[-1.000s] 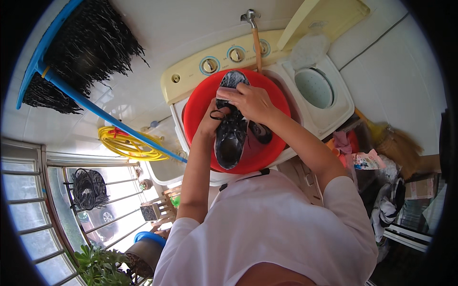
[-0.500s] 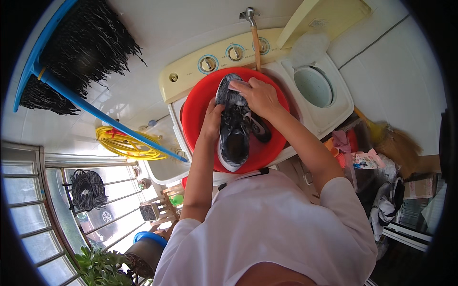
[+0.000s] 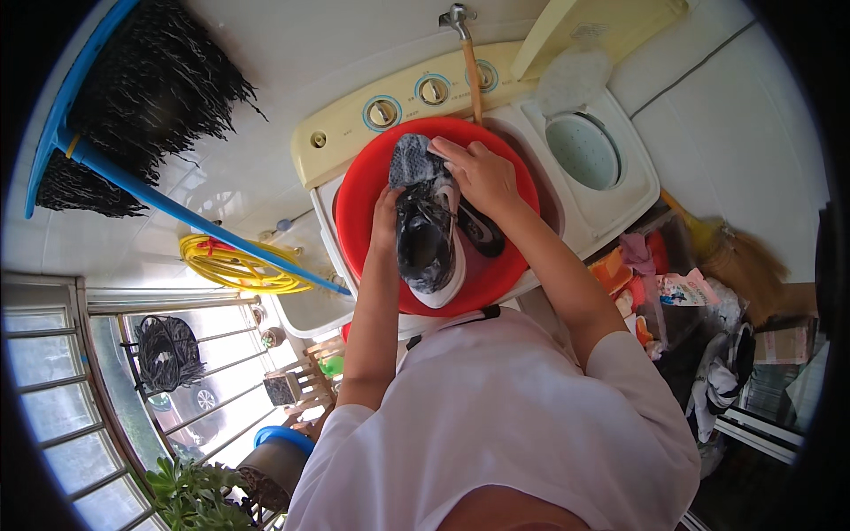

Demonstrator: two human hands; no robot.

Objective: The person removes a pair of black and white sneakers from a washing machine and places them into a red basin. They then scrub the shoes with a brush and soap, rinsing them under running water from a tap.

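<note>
A black-and-white sneaker [image 3: 421, 232], wet and streaked with white suds, is held toe away from me over a red basin [image 3: 359, 190]. My left hand [image 3: 386, 214] grips its left side, fingers partly hidden behind the upper. At the right edge of the toe, my right hand [image 3: 487, 177] presses with its fingers close together. Whatever lies under those fingers is mostly hidden; a pinkish edge showed there earlier. A second dark shoe [image 3: 482, 234] rests inside the basin, to the right of the held one, below my right wrist.
Under the basin stands a cream twin-tub washing machine [image 3: 341, 142] with its spin tub [image 3: 580, 150] uncovered. A tap [image 3: 459, 18] with a hose is behind. A blue-handled mop [image 3: 195, 221] and coiled yellow hose [image 3: 235, 265] hang left. Bags [image 3: 686, 290] and a broom [image 3: 744, 270] are right.
The sneaker has rolled so its white sole edge now shows on the right instead of the left. My right hand has shifted slightly right, onto the toe's right edge.
</note>
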